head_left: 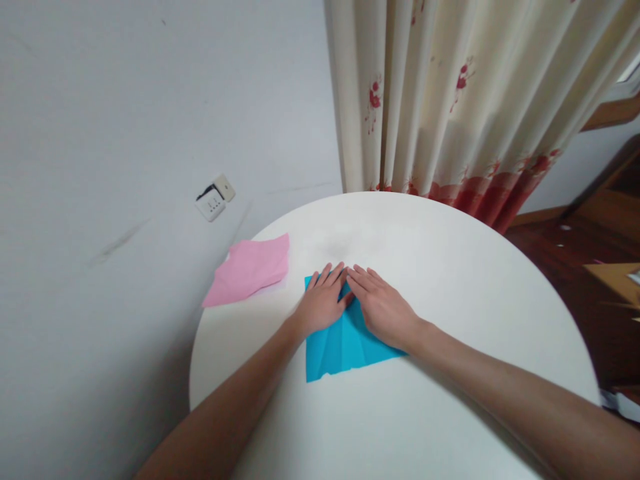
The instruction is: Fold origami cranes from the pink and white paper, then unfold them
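A blue sheet of paper [345, 343] lies on the round white table [450, 267], with crease lines running through it and a ragged near edge. My left hand [323, 303] rests flat on its left part, fingers stretched towards the far edge. On the right part lies my right hand [383, 307], also flat, its fingertips close to those of the left at the sheet's far edge. Both hands cover much of the paper's upper half. Neither hand grips anything.
Pink paper [253, 267] with a torn edge lies at the table's left rim. A wall socket [211, 204] sits on the white wall behind it. Cream curtains [440, 100] with red flowers hang beyond the far rim. Wooden furniture [615, 277] stands at the right.
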A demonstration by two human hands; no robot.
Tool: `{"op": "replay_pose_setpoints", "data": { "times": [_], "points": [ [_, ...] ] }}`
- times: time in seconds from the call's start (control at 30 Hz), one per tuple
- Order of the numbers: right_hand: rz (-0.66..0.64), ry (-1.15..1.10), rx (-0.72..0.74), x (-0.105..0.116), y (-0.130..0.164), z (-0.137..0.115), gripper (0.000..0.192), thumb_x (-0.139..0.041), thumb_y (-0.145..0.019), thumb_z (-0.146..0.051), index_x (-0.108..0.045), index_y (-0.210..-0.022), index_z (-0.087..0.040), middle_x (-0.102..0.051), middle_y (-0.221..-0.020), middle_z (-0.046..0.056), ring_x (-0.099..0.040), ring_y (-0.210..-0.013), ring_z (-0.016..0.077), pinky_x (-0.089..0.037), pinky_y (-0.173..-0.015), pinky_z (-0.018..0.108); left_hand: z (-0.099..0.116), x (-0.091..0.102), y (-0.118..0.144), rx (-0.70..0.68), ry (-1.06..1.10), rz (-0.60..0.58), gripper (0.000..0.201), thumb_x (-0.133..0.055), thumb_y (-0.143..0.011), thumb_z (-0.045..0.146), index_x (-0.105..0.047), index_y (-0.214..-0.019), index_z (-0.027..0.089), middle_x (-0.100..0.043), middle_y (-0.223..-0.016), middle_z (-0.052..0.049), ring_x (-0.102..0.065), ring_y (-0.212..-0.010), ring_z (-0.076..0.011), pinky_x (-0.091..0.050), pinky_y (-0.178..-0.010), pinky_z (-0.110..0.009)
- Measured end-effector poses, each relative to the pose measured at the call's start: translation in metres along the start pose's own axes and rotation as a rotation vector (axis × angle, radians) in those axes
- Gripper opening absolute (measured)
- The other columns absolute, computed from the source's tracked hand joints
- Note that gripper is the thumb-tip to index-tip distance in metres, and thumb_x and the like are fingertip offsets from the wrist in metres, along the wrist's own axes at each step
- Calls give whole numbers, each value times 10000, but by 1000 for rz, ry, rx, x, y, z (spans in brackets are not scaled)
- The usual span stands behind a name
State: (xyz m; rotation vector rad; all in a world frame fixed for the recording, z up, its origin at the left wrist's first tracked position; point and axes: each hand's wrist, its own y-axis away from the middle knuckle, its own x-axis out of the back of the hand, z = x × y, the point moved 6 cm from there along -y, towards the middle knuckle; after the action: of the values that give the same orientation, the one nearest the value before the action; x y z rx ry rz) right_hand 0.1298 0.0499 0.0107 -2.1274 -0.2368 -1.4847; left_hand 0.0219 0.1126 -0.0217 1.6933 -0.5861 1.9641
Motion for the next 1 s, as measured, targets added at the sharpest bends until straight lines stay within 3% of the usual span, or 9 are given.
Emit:
{"op": "replay_pose_setpoints", "data": {
  "times": [0.23,0.37,0.63,1.0],
  "points": [
    [-128,17,-90,-25,8,14,572,-291,-956,-299,-295,-1464,-36,-248,-1532,173,-206,-1431,262,-231,-1162,452,0,-1,1,15,11,-3,609,-231,-950,517,-231,-1490,234,-178,-1575,-33,-105,-1454,-263,-139,-1158,-494],
    [-137,49,-96,-26,8,17,592,-282,-967,-353,-277,-1474,-48,-214,-1545,165,-173,-1439,262,-200,-1168,450,-2,-3,2,43,-1,12,654,-226,-949,524,-205,-1492,160,-157,-1576,-83,-113,-1453,-259,-130,-1157,-494],
    [-145,44,-70,-26,8,17,590,-273,-974,-422,-296,-1477,-114,-202,-1554,140,-158,-1443,263,-192,-1161,472,-8,-4,2,115,15,41,669,-221,-946,536,-193,-1491,148,-155,-1570,-128,-123,-1449,-285,-131,-1145,-527],
    [-155,44,-80,-24,7,15,636,-264,-972,-432,-247,-1486,-56,-206,-1545,166,-176,-1437,272,-186,-1165,467,9,3,6,-45,72,-37,568,-181,-977,453,-169,-1503,241,-175,-1573,8,-69,-1460,-231,-86,-1156,-559]
  ]
}}
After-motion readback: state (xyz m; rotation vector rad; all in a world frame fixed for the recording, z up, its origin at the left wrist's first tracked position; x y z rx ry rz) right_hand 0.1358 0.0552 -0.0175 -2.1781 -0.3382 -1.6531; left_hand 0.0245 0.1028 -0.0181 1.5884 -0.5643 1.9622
